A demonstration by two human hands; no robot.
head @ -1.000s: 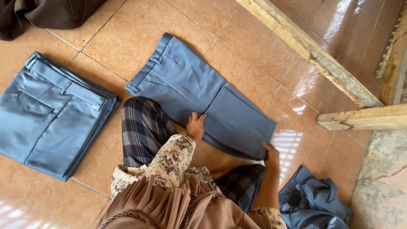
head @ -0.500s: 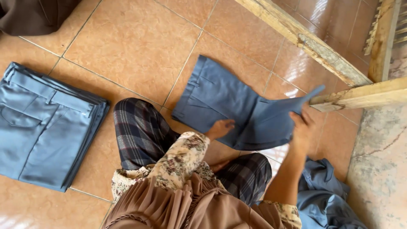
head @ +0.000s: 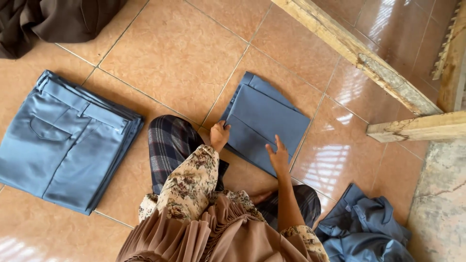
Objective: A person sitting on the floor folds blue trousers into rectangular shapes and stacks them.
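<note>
head view, looking down on a person seated on the glossy orange-brown tiled floor [head: 174, 53]. in front of the knees lies a folded pair of grey-blue fabric trousers [head: 264, 121], a compact rectangle set at a slant across a grout line. the left hand [head: 220, 135] rests on its near left corner, fingers curled down onto the cloth edge; whether they pinch it cannot be told. the right hand [head: 279, 156] lies flat on the near right part of the fold, fingers spread and pressing the fabric down.

surroundings: a stack of folded grey-blue trousers with a back pocket [head: 63, 140] lies well apart at the left, just beside the plaid trouser leg [head: 170, 143] of the seated person. a crumpled heap of blue cloth [head: 364, 230] lies at the lower right, near the right forearm. a dark brown garment [head: 53, 19] sits in the upper left corner. a rough wooden beam [head: 359, 53] runs diagonally across the upper right and meets a second wooden plank [head: 417, 127] near a grey concrete patch [head: 439, 204]. nothing lies between the hands and the folded piece.

change from the earlier frames: the trousers were spread long, then one end was lifted by the right hand; now that end is laid over, the piece is half its former length, and the right hand has come down on top.
</note>
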